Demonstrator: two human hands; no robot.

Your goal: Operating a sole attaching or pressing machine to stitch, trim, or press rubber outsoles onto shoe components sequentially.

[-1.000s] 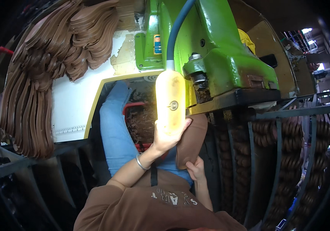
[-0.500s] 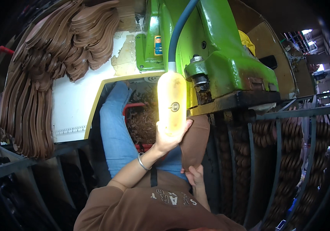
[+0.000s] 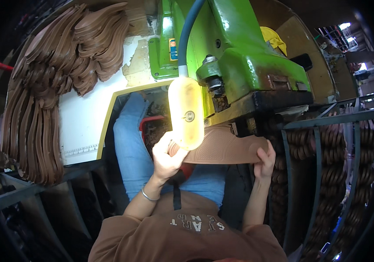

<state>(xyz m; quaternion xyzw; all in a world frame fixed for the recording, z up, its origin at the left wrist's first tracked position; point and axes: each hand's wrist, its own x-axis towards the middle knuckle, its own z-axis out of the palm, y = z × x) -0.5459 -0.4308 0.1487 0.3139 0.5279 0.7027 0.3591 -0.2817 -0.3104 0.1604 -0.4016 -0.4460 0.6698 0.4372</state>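
A flat brown shoe sole (image 3: 227,147) with a patterned face lies crosswise in front of me, below the head of the green machine (image 3: 261,70). My left hand (image 3: 167,158), with a silver bangle on its wrist, grips the sole's left end, thumb toward the middle. A lit yellow lamp (image 3: 186,98) hides that end and some of the fingers. At the opposite end, the fingers of my right hand (image 3: 265,161) are closed on the sole's edge. The sole's far edge is close to the machine's dark lower parts (image 3: 248,127); whether they touch I cannot tell.
Stacked brown soles (image 3: 36,126) cover the left of the white worktop (image 3: 80,118). Behind my hands is a red-rimmed container (image 3: 145,124), partly hidden. A rack (image 3: 315,166) with rows of soles stands at my right. A blue-grey hose (image 3: 189,32) runs up from the lamp.
The sole has turned from pointing toward me to lying crosswise. My right hand has moved up and to the right with its end. My left hand has shifted left.
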